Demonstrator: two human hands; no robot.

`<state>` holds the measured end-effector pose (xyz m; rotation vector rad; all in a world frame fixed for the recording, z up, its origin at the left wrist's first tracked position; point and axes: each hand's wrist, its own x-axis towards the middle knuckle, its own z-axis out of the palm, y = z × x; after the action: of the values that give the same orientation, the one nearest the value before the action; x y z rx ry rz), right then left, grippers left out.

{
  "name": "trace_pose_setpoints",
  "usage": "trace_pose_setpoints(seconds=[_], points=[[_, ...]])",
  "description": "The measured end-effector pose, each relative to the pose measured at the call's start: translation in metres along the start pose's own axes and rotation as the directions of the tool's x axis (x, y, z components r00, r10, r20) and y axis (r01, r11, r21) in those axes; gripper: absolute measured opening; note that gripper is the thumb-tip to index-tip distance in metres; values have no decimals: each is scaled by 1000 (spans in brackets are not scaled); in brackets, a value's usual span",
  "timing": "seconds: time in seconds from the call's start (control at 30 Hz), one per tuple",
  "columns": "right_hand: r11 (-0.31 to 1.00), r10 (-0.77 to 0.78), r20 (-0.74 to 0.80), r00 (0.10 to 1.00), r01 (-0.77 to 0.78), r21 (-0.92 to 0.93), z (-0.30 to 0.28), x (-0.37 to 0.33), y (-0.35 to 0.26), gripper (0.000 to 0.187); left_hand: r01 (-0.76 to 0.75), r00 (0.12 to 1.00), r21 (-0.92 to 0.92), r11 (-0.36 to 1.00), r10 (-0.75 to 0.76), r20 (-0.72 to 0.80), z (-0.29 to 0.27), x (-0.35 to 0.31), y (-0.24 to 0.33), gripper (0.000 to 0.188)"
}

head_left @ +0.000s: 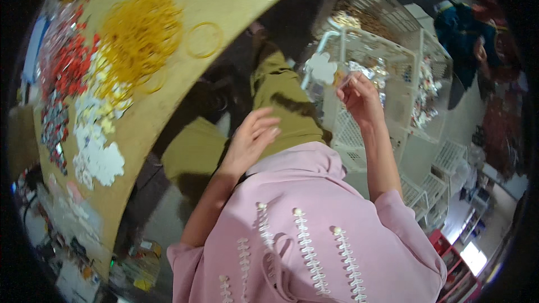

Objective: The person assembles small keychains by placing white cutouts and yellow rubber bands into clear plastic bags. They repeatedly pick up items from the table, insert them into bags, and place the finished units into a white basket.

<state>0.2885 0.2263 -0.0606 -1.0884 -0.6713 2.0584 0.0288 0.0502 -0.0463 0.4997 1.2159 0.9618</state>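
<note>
Above the crates at the right, my right hand is raised with its fingertips pinched. It grips a white flower-shaped card. A small clear and orange-yellow bit shows between the card and the fingers; its kind is too blurred to tell. My left hand hovers over my lap, its fingers slightly bent and apart, with nothing visible in it. Nearest to it on the table are a heap of thin yellow rings and a single yellow ring lying near the edge.
Along the curved yellowish table lie red pieces, dark grey pieces and white flower-shaped cards. White plastic crates with small shiny packets stand at my right. Another person is at the far right.
</note>
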Motion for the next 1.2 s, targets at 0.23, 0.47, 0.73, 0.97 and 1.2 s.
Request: trace_pose_setpoints(seconds=[0.23, 0.47, 0.73, 0.97, 1.2], points=[[952, 301, 278, 912, -305, -30, 110, -31, 39, 10, -200, 977, -429, 881, 145, -158, -16, -3, 17, 22], [839, 498, 163, 851, -427, -336, 127, -41, 52, 48, -683, 716, 19, 730, 675, -177, -35, -30, 6, 25], [839, 539, 301, 787, -469, -276, 139, -45, 36, 22, -647, 763, -40, 761, 646, -38, -48, -46, 3, 25], [788, 574, 253, 778, -442, -428, 141, -51, 33, 13, -599, 799, -83, 796, 602, 5, -53, -44, -1, 21], [734, 664, 364, 653, -480, -480, 130, -48, 40, 8, -582, 808, -179, 793, 590, -12, -62, -32, -9, 20]])
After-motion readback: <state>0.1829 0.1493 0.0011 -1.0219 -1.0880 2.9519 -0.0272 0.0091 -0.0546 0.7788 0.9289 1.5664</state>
